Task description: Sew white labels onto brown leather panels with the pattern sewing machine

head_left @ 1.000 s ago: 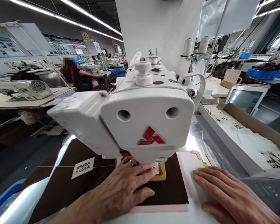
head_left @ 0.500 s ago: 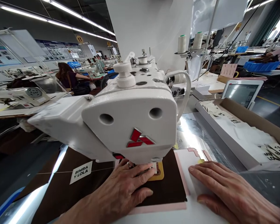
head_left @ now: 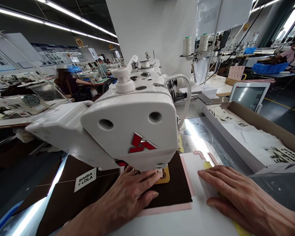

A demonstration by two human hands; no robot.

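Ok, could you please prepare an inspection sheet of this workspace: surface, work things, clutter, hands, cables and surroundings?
Surface: white board with pink edging; shiny metal plate beyond it.
Job's things: brown material under the white sewing machine; BIMBA Y LOLA label further left.
Clutter: open box of labels, right.
Hands: left hand over brown material, fingers at the yellow frame; right hand flat over the white board.
Cables: white looped cable or hose beside the machine.
Surroundings: seated person and another sewing machine left; thread cones behind, right.
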